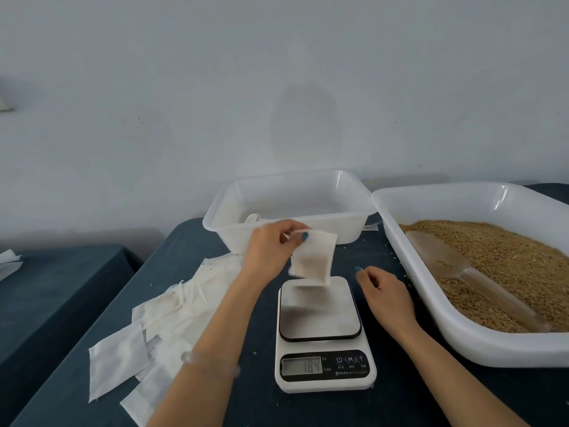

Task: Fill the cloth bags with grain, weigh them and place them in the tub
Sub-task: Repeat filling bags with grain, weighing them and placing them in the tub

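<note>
While the scale (320,309) reads what looks like 184 with its plate bare, the right hand (385,291) just right of it is loosely curled and holds nothing. The left hand (271,251), just beyond, pinches a bag (312,257) by its top, hanging clear of the plate. Spare bags (172,309) lie left of the scale, tray (431,303) of grain (508,257) with scoop (462,269) right, tub (221,223) behind. Probably weigh-to-tub transfer, fill too blurred to tell; next move needs the bag carried over the tub rim and released.
</note>
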Available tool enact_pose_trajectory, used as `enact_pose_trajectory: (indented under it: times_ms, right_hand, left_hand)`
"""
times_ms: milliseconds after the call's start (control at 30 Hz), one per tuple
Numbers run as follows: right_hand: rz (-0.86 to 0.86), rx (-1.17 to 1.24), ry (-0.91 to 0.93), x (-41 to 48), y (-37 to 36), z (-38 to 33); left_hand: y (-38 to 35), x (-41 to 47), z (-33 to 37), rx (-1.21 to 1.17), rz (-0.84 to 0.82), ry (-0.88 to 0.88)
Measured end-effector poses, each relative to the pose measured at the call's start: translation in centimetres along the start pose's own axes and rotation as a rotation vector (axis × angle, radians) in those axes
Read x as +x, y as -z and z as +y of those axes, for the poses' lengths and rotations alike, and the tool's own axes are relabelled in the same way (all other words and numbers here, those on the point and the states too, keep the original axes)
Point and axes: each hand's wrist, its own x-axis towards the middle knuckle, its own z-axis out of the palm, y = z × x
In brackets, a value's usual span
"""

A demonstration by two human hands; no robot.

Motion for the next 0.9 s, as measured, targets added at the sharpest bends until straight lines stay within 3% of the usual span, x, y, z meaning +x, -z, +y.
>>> enact_pose_trajectory:
  times_ms: [200, 300, 600, 767, 900]
  right_hand:
    - [-0.009, -0.044, -0.024, 0.0, -0.1, -0.1]
    - [-0.012, -0.056, -0.011, -0.1, -0.1, -0.1]
    - [-0.023, -0.009, -0.017, -0.2, 0.0, 0.2]
    - [-0.024, -0.032, -0.013, -0.1, 0.0, 0.1]
    - [-0.021, -0.034, -0.020, -0.1, 0.0, 0.0]
  left_hand:
    - [1.1, 8.1, 2.2, -0.165, 0.261, 0.076]
    - [0.3, 10.8, 1.6, -0.140, 0.330, 0.112]
    - [-2.9, 11.1, -3.2, 0.633, -0.181, 0.262]
    - [-1.5, 11.2, -3.3, 0.548, -0.332, 0.198]
    - [0.6, 10.0, -3.1, 0.371, -0.113, 0.122]
